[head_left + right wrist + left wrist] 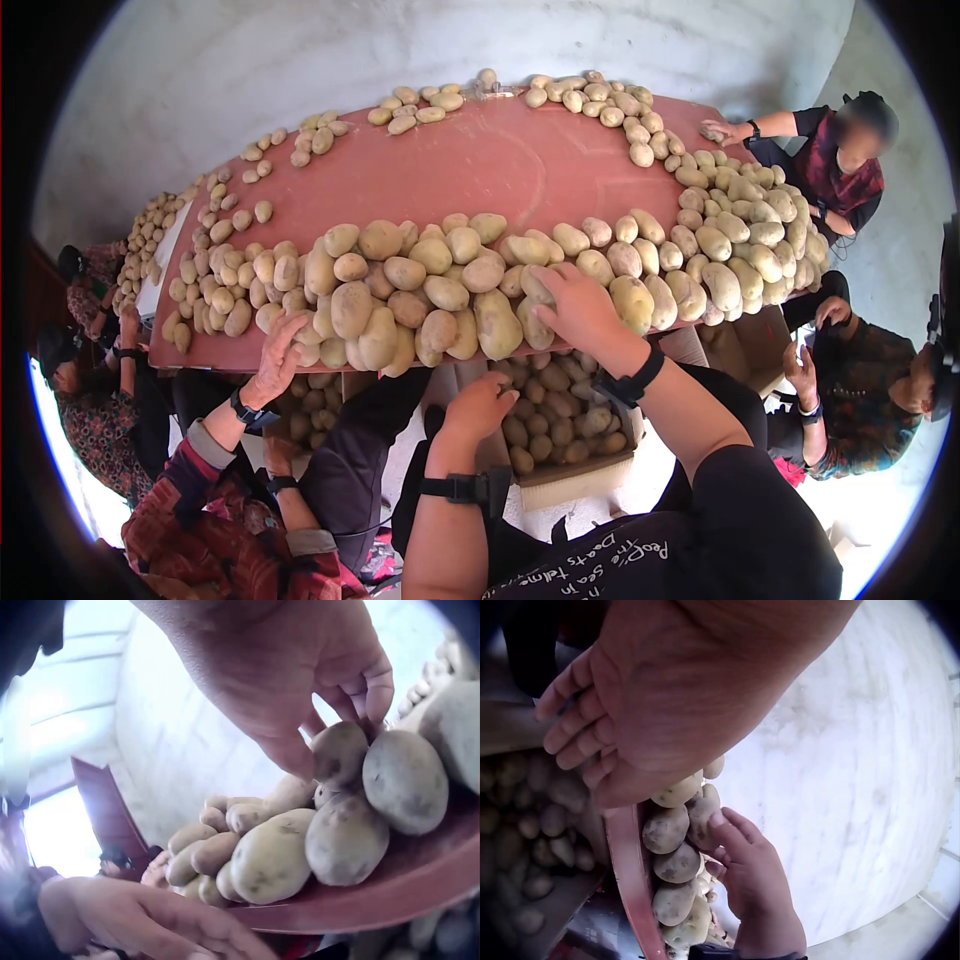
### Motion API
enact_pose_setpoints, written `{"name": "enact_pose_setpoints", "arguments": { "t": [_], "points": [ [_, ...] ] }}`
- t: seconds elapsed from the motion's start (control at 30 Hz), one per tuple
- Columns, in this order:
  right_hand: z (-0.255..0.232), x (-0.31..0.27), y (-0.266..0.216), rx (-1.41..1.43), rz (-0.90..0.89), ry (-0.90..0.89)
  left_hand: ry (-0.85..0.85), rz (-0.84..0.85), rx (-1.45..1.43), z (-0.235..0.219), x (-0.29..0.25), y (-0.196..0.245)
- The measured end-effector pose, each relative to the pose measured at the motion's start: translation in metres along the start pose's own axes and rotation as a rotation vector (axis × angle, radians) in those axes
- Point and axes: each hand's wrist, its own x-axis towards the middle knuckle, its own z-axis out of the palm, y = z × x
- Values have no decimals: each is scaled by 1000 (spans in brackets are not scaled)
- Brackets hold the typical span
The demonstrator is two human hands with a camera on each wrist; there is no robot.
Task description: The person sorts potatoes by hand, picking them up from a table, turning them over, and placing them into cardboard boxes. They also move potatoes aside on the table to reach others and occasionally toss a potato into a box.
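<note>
My right hand (585,312) reaches to the front of a heap of potatoes on a red table (470,165). Its thumb and fingers pinch a potato (340,755), which rests against others in the right wrist view. The left wrist view also shows the right hand (757,877) at that potato (703,819). My left hand (478,408) is lower, in front of the table edge and beside a cardboard box (580,480) of potatoes. Nothing is held in the left hand (682,697), whose fingers are loosely extended.
Another person's hand (275,360) is left of mine at the table edge. More people sit or stand at the far left and right; one touches a potato at the back right (712,132). Another box (755,350) stands to the right, and a pale wall (300,60) rises behind.
</note>
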Motion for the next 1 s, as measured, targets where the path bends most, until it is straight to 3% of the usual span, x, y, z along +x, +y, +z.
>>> {"name": "enact_pose_setpoints", "arguments": {
  "t": [0.07,0.17,0.3,0.37,0.43,0.5,0.6,0.77,0.8,0.93,1.0],
  "points": [
    [-2,-3,-4,-161,-112,161,67,70,66,-3,1,-2],
    [-13,-26,-13,52,-182,169,53,111,76,-8,-2,-2],
    [5,-79,3,295,-175,-434,51,109,22,-12,-6,6],
    [37,-112,24,107,-65,-727,31,50,-39,-14,-7,10],
    [102,-160,65,-204,-12,-960,34,53,-28,-10,-8,10],
    [131,-206,86,-412,-212,-917,41,56,-18,-10,-6,10],
    [149,-238,91,-481,-252,-681,26,41,-3,-7,-3,6],
    [150,-214,95,-351,-121,-924,9,20,23,-7,-2,7],
    [143,-205,90,-308,-73,-992,12,21,19,-5,-1,4],
    [37,-107,23,346,10,-1103,101,51,32,-5,-4,0],
    [2,-76,-9,543,-39,-779,69,31,38,-12,-5,5]
  ]
}}
